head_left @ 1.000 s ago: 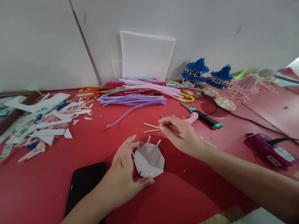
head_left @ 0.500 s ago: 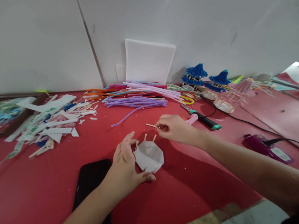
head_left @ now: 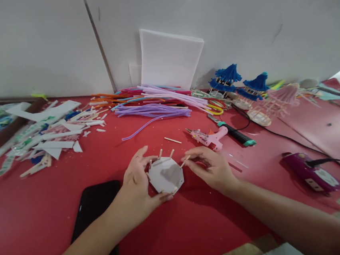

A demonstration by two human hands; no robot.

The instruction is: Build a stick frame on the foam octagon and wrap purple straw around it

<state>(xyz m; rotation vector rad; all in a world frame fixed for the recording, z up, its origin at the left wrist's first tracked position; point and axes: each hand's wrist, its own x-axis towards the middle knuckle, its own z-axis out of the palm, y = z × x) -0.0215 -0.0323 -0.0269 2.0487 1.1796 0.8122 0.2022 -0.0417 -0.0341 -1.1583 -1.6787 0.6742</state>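
Observation:
A small white octagonal piece (head_left: 165, 175) with short wooden sticks poking out of its edges lies on the red table (head_left: 198, 229). My left hand (head_left: 139, 186) grips its left side, thumb under the lower edge and fingers over the top. My right hand (head_left: 212, 167) is at its right edge, fingers pinched on a short wooden stick (head_left: 186, 159) whose tip touches the octagon. One loose stick (head_left: 173, 140) lies just beyond.
A pink glue gun (head_left: 210, 137) lies behind my right hand. A black phone (head_left: 94, 215) sits by my left forearm. Coloured pipe cleaners (head_left: 153, 109), white foam scraps (head_left: 53, 134), scissors (head_left: 216, 109), blue tassel models (head_left: 237, 81) and a purple plug box (head_left: 311, 172) with cable lie around.
My right hand picked up a stick from beyond the octagon and brought it back to the piece's right edge. The left hand kept holding the octagon.

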